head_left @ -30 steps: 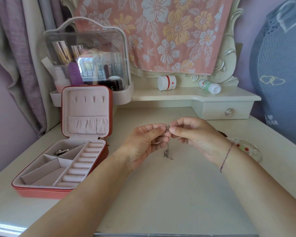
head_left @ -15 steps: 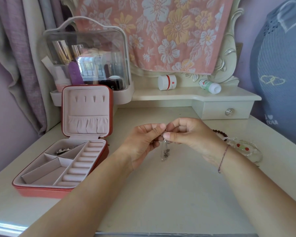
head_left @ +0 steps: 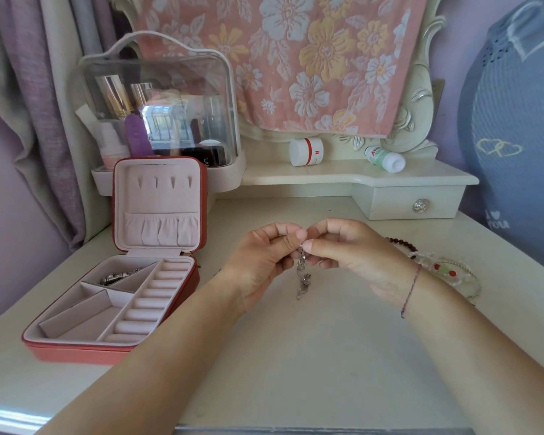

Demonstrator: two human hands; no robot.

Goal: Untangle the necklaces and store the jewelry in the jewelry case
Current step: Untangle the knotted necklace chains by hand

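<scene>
Over the cream worktop (head_left: 296, 356), left hand (head_left: 264, 259) and right hand (head_left: 349, 249) pinched a dangling silver necklace (head_left: 302, 277) right of the open jewelry case (head_left: 76, 350), where a hard tug might have tightened its tangle.

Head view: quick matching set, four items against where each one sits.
Things:
1. silver chain
2. jewelry case
3. white jar with red band
4. beaded bracelets

Places:
A. on its side on the raised shelf
B. on the desk, just beyond the right hand
C. pinched between left hand and right hand, dangling
D. open on the desk, left of both hands

Pairs: 1-C, 2-D, 3-A, 4-B
</scene>
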